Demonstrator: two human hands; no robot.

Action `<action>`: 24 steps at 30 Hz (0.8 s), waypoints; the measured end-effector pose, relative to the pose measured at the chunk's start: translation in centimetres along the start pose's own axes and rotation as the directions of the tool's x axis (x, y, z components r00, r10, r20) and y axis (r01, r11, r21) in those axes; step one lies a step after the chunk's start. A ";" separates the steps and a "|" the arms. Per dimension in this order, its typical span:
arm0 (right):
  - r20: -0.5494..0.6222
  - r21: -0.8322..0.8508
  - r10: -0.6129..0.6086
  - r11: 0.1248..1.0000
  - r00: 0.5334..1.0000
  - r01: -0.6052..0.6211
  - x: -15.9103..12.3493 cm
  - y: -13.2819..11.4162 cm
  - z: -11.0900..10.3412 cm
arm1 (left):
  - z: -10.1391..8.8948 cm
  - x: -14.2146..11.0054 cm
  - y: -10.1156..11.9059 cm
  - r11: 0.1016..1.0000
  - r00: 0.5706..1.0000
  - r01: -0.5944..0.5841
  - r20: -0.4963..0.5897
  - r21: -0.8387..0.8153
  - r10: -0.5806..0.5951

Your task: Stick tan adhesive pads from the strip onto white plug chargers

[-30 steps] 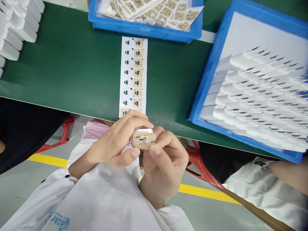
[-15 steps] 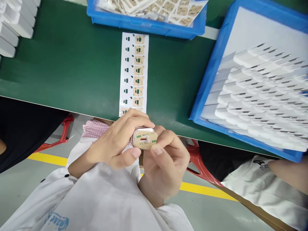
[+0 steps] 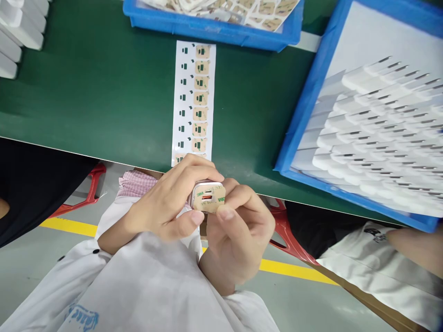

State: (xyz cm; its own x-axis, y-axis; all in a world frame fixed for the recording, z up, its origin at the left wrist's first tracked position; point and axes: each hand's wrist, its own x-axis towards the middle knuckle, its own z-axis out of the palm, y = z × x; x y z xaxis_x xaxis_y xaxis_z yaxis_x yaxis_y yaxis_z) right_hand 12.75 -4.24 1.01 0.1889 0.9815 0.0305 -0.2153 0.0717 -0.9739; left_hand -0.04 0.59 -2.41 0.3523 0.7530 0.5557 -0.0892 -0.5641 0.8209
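Observation:
My left hand (image 3: 169, 196) is closed around a small white charger (image 3: 194, 196), its end face turned up toward me. Over that face lies a tan adhesive sticker (image 3: 212, 206) with green lettering; a thin slot and a red-lined port show through its cutout. My right hand (image 3: 242, 226) pinches the sticker's lower right corner between thumb and forefinger. Whether the sticker is pressed flat all over, I cannot tell. Just beyond my fingers, a white sticker sheet (image 3: 188, 106) lies on the green table (image 3: 104, 92), with a column of tan stickers along its right side.
A blue bin (image 3: 214, 37) of loose sticker pieces stands at the back. To the right, a blue tray (image 3: 294, 133) holds rows of white chargers (image 3: 380, 138) with metal prongs up. White housings (image 3: 24, 27) stand at far left. People sit on both sides, near red stools (image 3: 290, 240).
The sticker has shifted on the charger's face, and its cutout now shows the thin slot and red-lined port more fully. The view has moved slightly; both hands keep their grip.

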 end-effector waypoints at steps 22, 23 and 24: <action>-0.016 -0.179 -0.369 0.915 0.929 0.361 -0.2 2.5 0.2 | 0.5 0.4 0.3 0.999 0.996 -0.019 -0.082 0.029 0.021; -0.016 -0.191 -0.370 0.913 0.929 0.360 -0.2 2.5 0.2 | 0.5 0.4 0.2 1.000 0.996 -0.011 -0.085 0.027 0.013; -0.016 -0.203 -0.372 0.910 0.928 0.362 -0.2 2.6 0.2 | 0.6 0.4 0.2 1.000 0.996 -0.011 -0.084 0.024 0.013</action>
State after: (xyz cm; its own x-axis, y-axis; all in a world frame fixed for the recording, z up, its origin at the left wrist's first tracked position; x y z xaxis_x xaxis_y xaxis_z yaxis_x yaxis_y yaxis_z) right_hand 11.98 -4.21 -1.48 0.2703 0.8814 0.3874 0.0670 0.3842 -0.9208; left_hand 0.62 0.58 -2.09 0.2715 0.7713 0.5756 -0.0711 -0.5804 0.8113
